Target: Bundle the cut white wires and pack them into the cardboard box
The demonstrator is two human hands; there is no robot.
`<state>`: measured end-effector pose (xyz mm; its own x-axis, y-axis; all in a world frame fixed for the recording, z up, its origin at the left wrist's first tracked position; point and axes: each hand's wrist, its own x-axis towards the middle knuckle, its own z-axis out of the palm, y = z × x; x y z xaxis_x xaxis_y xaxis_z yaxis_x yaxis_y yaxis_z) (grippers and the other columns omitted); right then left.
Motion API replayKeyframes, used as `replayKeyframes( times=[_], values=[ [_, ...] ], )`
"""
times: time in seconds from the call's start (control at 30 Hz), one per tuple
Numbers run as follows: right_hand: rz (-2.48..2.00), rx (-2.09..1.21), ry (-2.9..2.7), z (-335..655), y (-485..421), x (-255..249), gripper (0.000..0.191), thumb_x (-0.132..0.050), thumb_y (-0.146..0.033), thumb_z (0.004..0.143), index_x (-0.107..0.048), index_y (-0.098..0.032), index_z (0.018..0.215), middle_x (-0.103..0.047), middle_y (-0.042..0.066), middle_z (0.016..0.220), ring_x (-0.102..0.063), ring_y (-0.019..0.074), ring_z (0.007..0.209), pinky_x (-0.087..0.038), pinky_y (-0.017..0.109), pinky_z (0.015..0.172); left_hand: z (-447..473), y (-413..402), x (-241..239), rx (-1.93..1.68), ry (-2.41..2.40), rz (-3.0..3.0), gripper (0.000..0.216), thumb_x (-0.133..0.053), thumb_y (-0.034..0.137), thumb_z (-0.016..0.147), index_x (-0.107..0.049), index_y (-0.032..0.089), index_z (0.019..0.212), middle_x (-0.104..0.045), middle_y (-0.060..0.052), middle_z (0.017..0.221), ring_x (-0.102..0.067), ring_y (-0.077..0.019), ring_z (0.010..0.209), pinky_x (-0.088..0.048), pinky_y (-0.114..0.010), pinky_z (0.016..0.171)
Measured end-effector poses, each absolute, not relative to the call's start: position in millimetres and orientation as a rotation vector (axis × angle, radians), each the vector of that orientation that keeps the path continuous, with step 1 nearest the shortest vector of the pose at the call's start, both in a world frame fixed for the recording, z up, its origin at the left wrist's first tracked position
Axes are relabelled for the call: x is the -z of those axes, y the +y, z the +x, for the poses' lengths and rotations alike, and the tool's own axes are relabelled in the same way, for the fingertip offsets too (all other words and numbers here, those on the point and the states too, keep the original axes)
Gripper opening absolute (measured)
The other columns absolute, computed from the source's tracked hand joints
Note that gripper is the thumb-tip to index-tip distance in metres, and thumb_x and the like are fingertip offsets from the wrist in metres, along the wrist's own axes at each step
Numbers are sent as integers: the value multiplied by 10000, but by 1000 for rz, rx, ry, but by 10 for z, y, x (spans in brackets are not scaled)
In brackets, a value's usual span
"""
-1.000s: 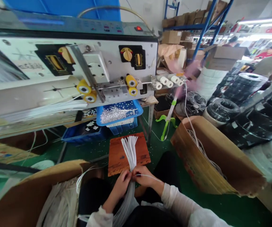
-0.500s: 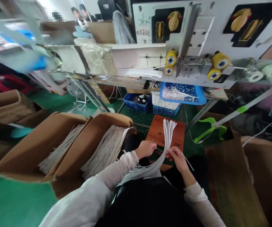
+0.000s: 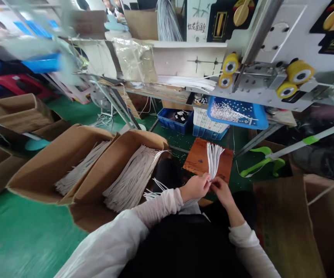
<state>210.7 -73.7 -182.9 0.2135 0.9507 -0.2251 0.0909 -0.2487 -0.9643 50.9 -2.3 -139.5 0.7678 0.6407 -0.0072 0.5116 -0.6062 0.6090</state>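
A bundle of white wires [image 3: 213, 160] fans out at its upper end above a wooden stool, and its other ends trail behind my left forearm toward my lap. My left hand [image 3: 197, 187] is closed around the bundle just below the fan. Right beside it, my right hand [image 3: 222, 191] has its fingers pinched at the same spot on the bundle. Whether a thin strand lies between the fingertips is too small to tell. The reddish-brown wooden stool [image 3: 194, 156] is just beyond both hands.
Two open cardboard boxes [image 3: 43, 170] at the left hold long white wires [image 3: 132, 175]. A large carton [image 3: 283, 216] stands at the right. Ahead is a machine with yellow rollers [image 3: 230, 63], above a blue tray [image 3: 259, 122] of small white pieces. A green-footed stand [image 3: 267, 158] is right of the stool.
My hands were apart on either side of the bundle, with a thin strand by the left and a loose wire end by the right. Now they meet at the bundle. The view has shifted.
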Motion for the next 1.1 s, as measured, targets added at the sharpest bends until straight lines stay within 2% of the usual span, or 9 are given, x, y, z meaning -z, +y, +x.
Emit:
replayKeyframes(
  times=[0.17, 0.3, 0.4, 0.5, 0.67, 0.83, 0.93, 1.03, 1.1],
  values=[
    [-1576, -1083, -1146, 2206, -753, 1843, 291, -713, -448, 780, -642, -167, 780, -672, 36, 770, -628, 179, 732, -519, 294, 714, 508, 139, 1548, -283, 727, 2330, 146, -544, 227, 906, -665, 198, 981, -695, -63, 994, -652, -209, 950, -466, -294, 818],
    [-1604, -943, -1317, 2287, -765, 1844, 220, -671, -395, 822, -668, -175, 803, -695, 55, 791, -648, 195, 732, -526, 311, 726, 580, 244, 1693, -309, 626, 2292, 84, -603, 242, 879, -665, 186, 877, -675, -60, 944, -630, -206, 949, -460, -296, 853],
    [-1667, -690, -1513, 2277, -782, 1864, 163, -591, -310, 869, -692, -187, 906, -714, 70, 860, -665, 203, 773, -528, 319, 748, 628, 191, 1791, -366, 647, 2235, 89, -566, 200, 882, -646, 165, 863, -656, -76, 930, -617, -202, 903, -467, -301, 821],
    [-1744, -422, -1619, 2195, -795, 1903, 207, -518, -246, 902, -695, -188, 994, -713, 91, 917, -666, 216, 834, -518, 341, 792, 652, 100, 1879, -437, 717, 2151, 107, -524, 162, 887, -625, 147, 856, -644, -92, 917, -606, -198, 870, -474, -304, 795],
    [-1762, -279, -1526, 2040, -801, 1994, 221, -467, -251, 950, -679, -194, 925, -675, 108, 910, -639, 226, 869, -514, 350, 785, 655, 63, 1930, -508, 767, 2006, 123, -503, 143, 895, -624, 150, 918, -667, -92, 955, -613, -192, 907, -484, -317, 852],
    [-1705, -325, -1403, 2040, -846, 2055, 183, -518, -291, 935, -657, -199, 861, -632, 105, 930, -607, 222, 893, -518, 370, 804, 670, 98, 1899, -480, 800, 1873, 104, -532, 105, 851, -620, 159, 862, -666, -77, 940, -611, -193, 933, -474, -331, 903],
    [-1690, -414, -1212, 2024, -931, 2094, 193, -631, -366, 867, -642, -195, 776, -586, 88, 919, -588, 227, 932, -509, 415, 877, 660, 119, 1930, -452, 903, 1739, 180, -412, 128, 923, -583, 153, 872, -642, -77, 884, -611, -180, 869, -499, -328, 834],
    [-1558, -727, -865, 1939, -1014, 2128, 270, -663, -452, 834, -591, -199, 774, -611, 99, 1059, -615, 231, 1016, -533, 418, 888, 631, 120, 1979, -388, 955, 1591, 313, -246, 139, 972, -557, 154, 947, -603, -34, 785, -618, -149, 776, -513, -281, 724],
    [-1467, -942, -672, 1885, -1042, 2127, 317, -682, -492, 811, -565, -198, 785, -620, 106, 1180, -639, 225, 1027, -560, 383, 846, 614, 85, 1989, -337, 954, 1526, 294, -269, 186, 982, -558, 154, 938, -579, -17, 748, -613, -146, 772, -510, -266, 708]
  ],
)
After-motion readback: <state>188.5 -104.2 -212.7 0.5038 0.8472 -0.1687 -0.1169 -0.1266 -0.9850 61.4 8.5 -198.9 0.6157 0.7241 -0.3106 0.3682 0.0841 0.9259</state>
